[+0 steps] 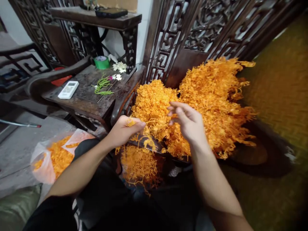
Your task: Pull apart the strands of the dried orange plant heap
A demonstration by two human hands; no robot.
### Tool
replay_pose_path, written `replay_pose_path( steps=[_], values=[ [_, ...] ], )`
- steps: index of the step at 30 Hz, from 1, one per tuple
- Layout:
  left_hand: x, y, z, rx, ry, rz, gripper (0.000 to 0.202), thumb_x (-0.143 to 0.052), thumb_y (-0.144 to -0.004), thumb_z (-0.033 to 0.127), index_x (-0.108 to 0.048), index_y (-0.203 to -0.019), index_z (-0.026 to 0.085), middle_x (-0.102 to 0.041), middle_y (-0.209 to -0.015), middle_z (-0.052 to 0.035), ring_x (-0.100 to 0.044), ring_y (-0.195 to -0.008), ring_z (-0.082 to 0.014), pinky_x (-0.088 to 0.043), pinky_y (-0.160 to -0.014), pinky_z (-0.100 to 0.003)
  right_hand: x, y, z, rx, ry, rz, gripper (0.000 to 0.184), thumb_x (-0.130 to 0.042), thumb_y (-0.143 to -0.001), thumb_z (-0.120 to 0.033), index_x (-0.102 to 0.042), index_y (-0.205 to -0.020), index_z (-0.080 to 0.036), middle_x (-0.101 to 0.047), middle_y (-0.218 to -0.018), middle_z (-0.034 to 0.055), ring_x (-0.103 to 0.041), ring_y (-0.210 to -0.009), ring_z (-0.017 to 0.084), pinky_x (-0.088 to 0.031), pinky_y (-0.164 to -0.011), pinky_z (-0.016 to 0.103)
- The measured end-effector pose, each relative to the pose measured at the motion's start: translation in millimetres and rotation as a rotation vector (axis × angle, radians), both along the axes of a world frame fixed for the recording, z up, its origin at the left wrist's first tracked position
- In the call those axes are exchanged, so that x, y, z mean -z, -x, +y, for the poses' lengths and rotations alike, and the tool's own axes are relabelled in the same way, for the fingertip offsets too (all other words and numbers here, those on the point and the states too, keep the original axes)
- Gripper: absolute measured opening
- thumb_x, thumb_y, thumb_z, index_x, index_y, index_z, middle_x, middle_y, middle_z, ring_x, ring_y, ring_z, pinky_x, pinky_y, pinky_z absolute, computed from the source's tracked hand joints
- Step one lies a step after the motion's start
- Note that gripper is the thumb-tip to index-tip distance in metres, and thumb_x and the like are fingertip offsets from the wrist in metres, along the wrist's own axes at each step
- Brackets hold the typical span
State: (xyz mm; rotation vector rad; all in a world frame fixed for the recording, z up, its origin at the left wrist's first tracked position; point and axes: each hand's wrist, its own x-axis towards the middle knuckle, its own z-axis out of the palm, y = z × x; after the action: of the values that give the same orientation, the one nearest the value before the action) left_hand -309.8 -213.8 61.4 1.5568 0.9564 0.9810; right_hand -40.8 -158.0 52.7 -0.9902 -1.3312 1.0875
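Observation:
My left hand (125, 131) is closed, with the thumb pressed on an orange branching sprig (146, 141) that looks like frilly seaweed; its thin ends hang below the fingers. To its right, my right hand (189, 120) hovers over the heap with fingers loosely bent and apart, and nothing shows in them. Behind both hands rises a big heap of orange frilly sprigs (209, 96), with a lower mound (154, 99) at its left. Under my left hand, near my lap, sits another orange clump (139, 165); what carries it is hard to make out.
A dark wooden side table (81, 75) holds a white remote control (68, 89), green tape (101, 62), green stems (103, 86) and white flowers (119, 66). A plastic bag of orange pieces (57, 157) lies on the floor. A carved wooden screen (166, 38) stands behind.

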Motion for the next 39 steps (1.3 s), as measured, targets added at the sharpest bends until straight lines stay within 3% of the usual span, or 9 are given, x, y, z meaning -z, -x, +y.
replay_pose_path(
  steps=[4, 6, 8, 13, 16, 23, 28, 33, 39],
  values=[
    [-0.9, 3, -15, -0.112, 0.116, -0.145, 0.040, -0.067, -0.094, 0.044, -0.068, -0.062, 0.018, -0.044, -0.051, 0.0034, -0.033, -0.049, -0.0088, -0.023, -0.050, -0.029, 7.8, 52, -12, -0.224, 0.114, 0.081, 0.046, -0.058, -0.095, -0.064, -0.073, -0.117, -0.027, -0.057, -0.090, 0.0043, -0.056, -0.081, 0.018, -0.052, -0.064, 0.032],
    [-1.7, 7, -25, -0.161, 0.156, -0.201, 0.041, -0.067, -0.092, 0.045, -0.068, -0.062, 0.018, -0.043, -0.050, 0.0036, -0.031, -0.047, -0.0085, -0.021, -0.050, -0.029, 11.2, 70, -21, -0.307, 0.139, 0.029, 0.061, -0.042, -0.097, -0.077, -0.071, -0.109, -0.025, -0.054, -0.088, 0.0040, -0.053, -0.075, 0.017, -0.049, -0.061, 0.032],
    [-1.8, 14, -36, -0.213, 0.181, -0.244, 0.041, -0.068, -0.090, 0.046, -0.067, -0.060, 0.018, -0.041, -0.049, 0.0043, -0.030, -0.047, -0.0079, -0.020, -0.050, -0.028, 13.6, 82, -30, -0.336, 0.027, -0.071, 0.053, -0.048, -0.097, -0.074, -0.064, -0.091, -0.024, -0.051, -0.082, 0.0019, -0.048, -0.069, 0.016, -0.044, -0.059, 0.031],
    [-0.7, 39, -51, -0.247, 0.257, -0.332, 0.040, -0.075, -0.080, 0.034, -0.055, -0.049, 0.017, -0.042, -0.048, 0.0038, -0.031, -0.045, -0.0062, -0.018, -0.048, -0.027, 7.7, 84, -22, 0.019, -0.277, -0.102, 0.043, -0.063, -0.098, -0.053, -0.044, -0.074, -0.024, -0.047, -0.069, -0.0020, -0.042, -0.060, 0.013, -0.036, -0.059, 0.031],
    [-2.3, 54, -46, -0.337, 0.207, -0.437, 0.041, -0.072, -0.081, 0.030, -0.053, -0.047, 0.016, -0.035, -0.042, 0.0052, -0.028, -0.042, -0.0054, -0.017, -0.048, -0.027, 4.2, 75, -10, 0.236, -0.166, 0.206, 0.043, -0.066, -0.091, -0.061, -0.044, -0.078, -0.026, -0.048, -0.072, -0.0032, -0.039, -0.051, 0.012, -0.032, -0.049, 0.029],
    [-7.5, 54, -17, -0.155, 0.262, -0.544, 0.034, -0.070, -0.082, 0.035, -0.064, -0.055, 0.015, -0.026, -0.036, 0.0069, -0.025, -0.037, -0.0050, -0.020, -0.047, -0.024, 19.4, 116, -43, -0.084, 0.247, 0.461, 0.033, -0.075, -0.082, -0.038, -0.064, -0.110, -0.025, -0.046, -0.069, -0.0058, -0.033, -0.048, 0.007, -0.020, -0.044, 0.021],
    [-10.4, 41, -7, -0.068, 0.253, -0.500, 0.034, -0.071, -0.082, 0.037, -0.065, -0.057, 0.015, -0.029, -0.037, 0.0068, -0.026, -0.036, -0.0045, -0.017, -0.045, -0.024, 15.9, 132, -57, -0.167, 0.369, 0.715, 0.039, -0.072, -0.074, -0.053, -0.049, -0.073, -0.021, -0.036, -0.065, -0.0054, -0.023, -0.050, 0.006, -0.013, -0.041, 0.020],
    [-16.2, 30, -22, 0.014, 0.256, -0.400, 0.036, -0.071, -0.082, 0.040, -0.063, -0.057, 0.015, -0.028, -0.037, 0.0074, -0.025, -0.036, -0.0042, -0.015, -0.045, -0.024, 12.4, 134, -90, -0.140, 0.320, 0.310, 0.069, -0.049, -0.082, -0.091, -0.040, -0.067, -0.024, -0.032, -0.057, -0.0065, -0.027, -0.044, 0.008, -0.028, -0.037, 0.024],
    [-30.2, 24, -67, 0.150, 0.309, -0.315, 0.037, -0.074, -0.079, 0.037, -0.060, -0.052, 0.015, -0.031, -0.036, 0.0061, -0.023, -0.035, -0.0040, -0.012, -0.043, -0.025, -5.7, 114, -126, -0.470, 0.069, -0.328, 0.069, -0.042, -0.093, -0.083, -0.048, -0.064, -0.022, -0.039, -0.044, -0.0072, -0.034, -0.037, 0.007, -0.028, -0.039, 0.022]
  ],
)
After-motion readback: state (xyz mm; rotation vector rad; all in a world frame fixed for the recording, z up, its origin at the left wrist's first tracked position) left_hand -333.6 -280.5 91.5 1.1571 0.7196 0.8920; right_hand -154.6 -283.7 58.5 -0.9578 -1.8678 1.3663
